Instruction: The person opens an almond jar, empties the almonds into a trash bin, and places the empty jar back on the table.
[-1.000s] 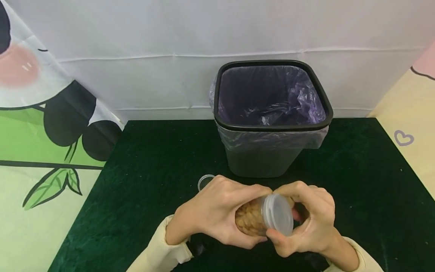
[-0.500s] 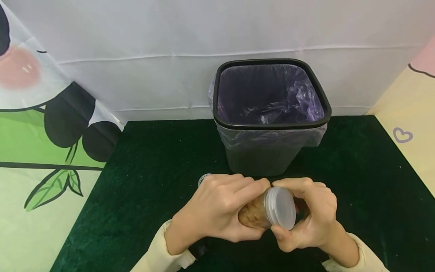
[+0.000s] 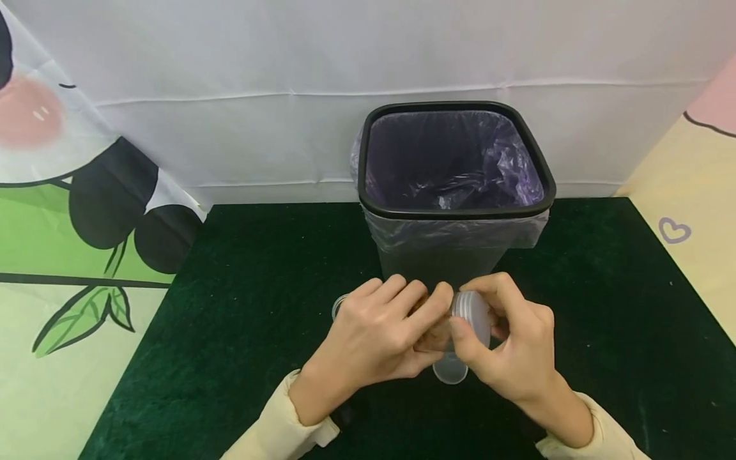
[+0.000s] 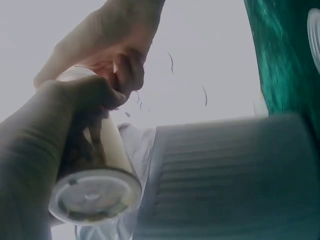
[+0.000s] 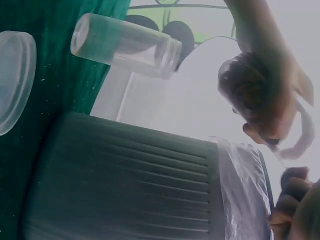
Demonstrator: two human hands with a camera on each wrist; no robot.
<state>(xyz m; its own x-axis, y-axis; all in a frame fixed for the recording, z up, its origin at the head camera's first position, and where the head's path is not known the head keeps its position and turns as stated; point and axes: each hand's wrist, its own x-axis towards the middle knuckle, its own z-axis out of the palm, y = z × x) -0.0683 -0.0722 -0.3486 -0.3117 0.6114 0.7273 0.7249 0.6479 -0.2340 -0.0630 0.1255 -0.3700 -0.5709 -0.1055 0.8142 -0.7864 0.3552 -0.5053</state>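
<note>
Covering both forearms nearest the viewer, cream sleeves (image 3: 287, 418) are worn, one behind each wrist. Just ahead of them, on the near side of the gap between the hands, a round translucent lid (image 3: 451, 370) is laid on the dark green table (image 3: 276, 255), partly overlapped in the head view by what is held above it.

By the left hand (image 3: 376, 332), with its fingers curled round the body, a clear jar with brownish contents (image 3: 435, 335) is gripped; it is tipped on its side and held up off the table, between the two hands. At its right end, the ribbed screw cap (image 3: 473, 313) is pinched by the right hand (image 3: 512, 345), the thumb set on the near side and the fingers bent over the far side.

Just beyond the left hand, a second clear jar (image 5: 115, 47) is stood upright, mostly hidden by that hand from above. Beyond both hands, a dark grey bin (image 3: 460, 213) with a black rim is placed, lined with a purplish bag (image 3: 517, 172). Farthest from the hands, a creased white cloth (image 3: 322, 57) is hung.
</note>
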